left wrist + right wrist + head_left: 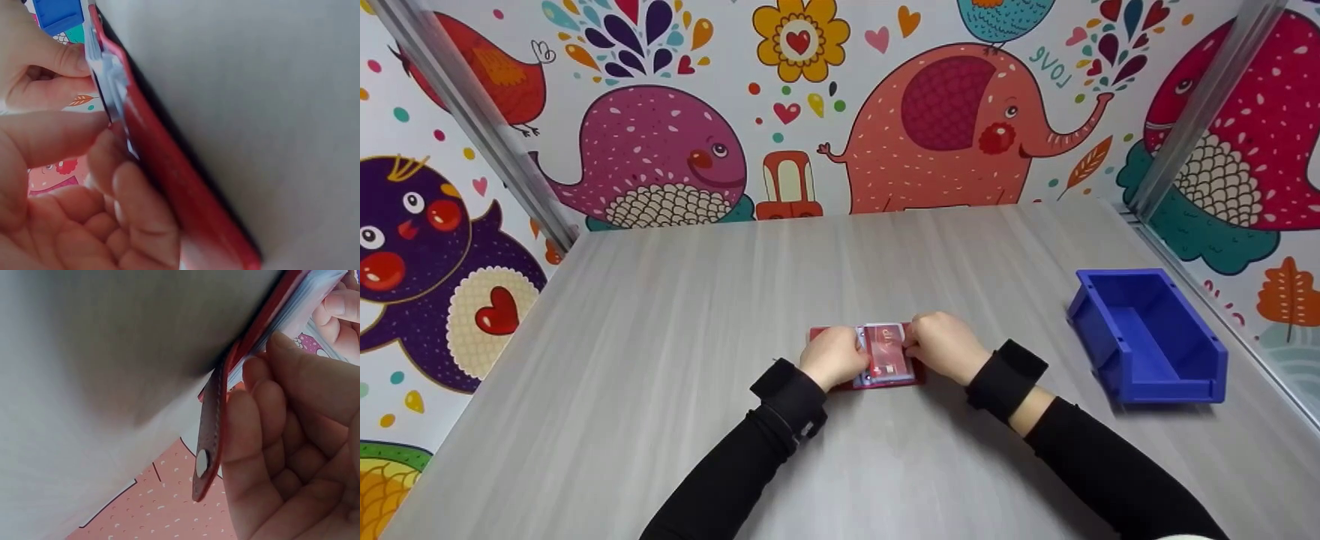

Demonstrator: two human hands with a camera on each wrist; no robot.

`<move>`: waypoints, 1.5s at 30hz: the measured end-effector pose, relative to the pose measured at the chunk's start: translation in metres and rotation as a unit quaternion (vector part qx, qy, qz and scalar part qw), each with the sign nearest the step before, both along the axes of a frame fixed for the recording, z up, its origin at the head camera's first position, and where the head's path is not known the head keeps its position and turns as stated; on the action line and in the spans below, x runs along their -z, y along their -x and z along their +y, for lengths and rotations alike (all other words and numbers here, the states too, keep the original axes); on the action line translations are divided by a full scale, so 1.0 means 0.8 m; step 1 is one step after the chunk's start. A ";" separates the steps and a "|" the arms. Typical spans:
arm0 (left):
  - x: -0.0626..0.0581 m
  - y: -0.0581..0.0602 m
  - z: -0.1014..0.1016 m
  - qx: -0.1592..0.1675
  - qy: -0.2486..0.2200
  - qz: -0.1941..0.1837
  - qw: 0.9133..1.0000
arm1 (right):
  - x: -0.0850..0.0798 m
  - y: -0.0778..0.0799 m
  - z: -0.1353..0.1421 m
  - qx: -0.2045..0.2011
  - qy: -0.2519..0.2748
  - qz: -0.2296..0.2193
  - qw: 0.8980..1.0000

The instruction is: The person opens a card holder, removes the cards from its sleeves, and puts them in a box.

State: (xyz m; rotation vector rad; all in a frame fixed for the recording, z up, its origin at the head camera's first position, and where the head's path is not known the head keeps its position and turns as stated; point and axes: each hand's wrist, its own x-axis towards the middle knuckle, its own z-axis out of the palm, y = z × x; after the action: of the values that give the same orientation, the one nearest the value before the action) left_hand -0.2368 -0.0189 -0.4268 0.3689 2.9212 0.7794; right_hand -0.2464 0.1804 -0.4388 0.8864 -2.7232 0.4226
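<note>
A red card holder (169,152) lies unfolded on the table, its clear sleeves uppermost. In the top sleeve shows a red card (886,352) with pale print. My left hand (834,356) covers the holder's left half, thumb and forefinger pinching the edge of the sleeves. At the opposite edge, my right hand (949,345) pinches the sleeve stack between thumb and forefinger, the other fingers curled. Beside those fingers, the holder's strap (211,433) with a silver snap sticks out in the right wrist view.
A blue open bin (1147,337) stands on the table to the right of my right hand. The pale wood-grain table (697,300) meets printed cartoon walls (660,150) at the back and sides. Metal posts (1207,105) mark the corners.
</note>
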 end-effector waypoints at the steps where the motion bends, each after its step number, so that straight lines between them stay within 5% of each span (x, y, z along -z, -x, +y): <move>1: 0.000 0.000 0.000 0.001 0.001 0.001 1.000 | 0.000 0.000 0.000 0.000 -0.001 0.001 1.000; 31: 0.001 0.004 0.006 0.009 0.009 -0.019 1.000 | 0.001 -0.002 0.002 -0.002 0.002 0.016 1.000; 45: 0.001 0.007 0.001 0.002 0.003 -0.027 1.000 | -0.001 0.000 -0.001 0.009 -0.008 -0.011 1.000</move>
State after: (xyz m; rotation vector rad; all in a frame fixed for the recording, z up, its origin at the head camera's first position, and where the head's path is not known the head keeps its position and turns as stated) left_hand -0.2422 -0.0182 -0.4273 0.3487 2.8711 0.7671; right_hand -0.2467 0.1797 -0.4380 0.8663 -2.7566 0.4102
